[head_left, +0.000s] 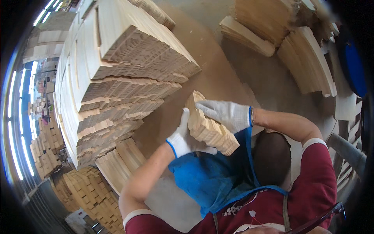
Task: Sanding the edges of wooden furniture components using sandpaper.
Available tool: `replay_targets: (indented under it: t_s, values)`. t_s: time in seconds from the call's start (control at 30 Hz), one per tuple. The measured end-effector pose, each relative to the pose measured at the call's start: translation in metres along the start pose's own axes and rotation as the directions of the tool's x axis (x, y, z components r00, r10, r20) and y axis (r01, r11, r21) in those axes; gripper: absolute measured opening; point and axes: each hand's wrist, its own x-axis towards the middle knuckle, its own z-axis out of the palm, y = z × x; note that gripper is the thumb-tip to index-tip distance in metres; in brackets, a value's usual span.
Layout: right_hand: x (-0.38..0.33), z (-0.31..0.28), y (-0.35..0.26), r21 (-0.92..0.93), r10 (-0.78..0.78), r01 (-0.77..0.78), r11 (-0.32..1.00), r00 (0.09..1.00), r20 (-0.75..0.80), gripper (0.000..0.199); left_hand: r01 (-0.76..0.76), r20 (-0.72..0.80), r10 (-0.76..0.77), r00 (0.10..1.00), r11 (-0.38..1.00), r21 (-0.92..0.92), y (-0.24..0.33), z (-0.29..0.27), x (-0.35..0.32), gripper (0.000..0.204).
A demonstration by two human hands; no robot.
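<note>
left hand (181,138) and right hand (226,114), both gloved, are closed around a bundle of short wood slats (208,130) held between them above the counter (202,58). stiff, likely light, loose pieces may slip; grip both ends.

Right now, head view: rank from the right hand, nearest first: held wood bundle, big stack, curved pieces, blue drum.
1. Wood bundle, under the right hand, gripped.
2. Big stack, to the left.
3. Curved pieces, upper right.
4. Blue drum, far right edge.
</note>
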Motion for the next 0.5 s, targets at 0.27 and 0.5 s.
replay_targets:
  t_s: [0.27,0.5]
  values:
    - [0.034,0.005,0.028,-0.044,-0.129,0.126,0.991,0.987,-0.090,0.121,0.160,0.430,-0.039,0.902,0.955,-0.250,0.042,-0.037,-0.001,0.104]
    - [0.063,0.005,0.026,0.044,-0.129,0.135,0.990,0.985,-0.118,0.124,-0.402,0.547,0.127,0.827,-0.547,0.734,0.060,-0.034,-0.018,0.058]
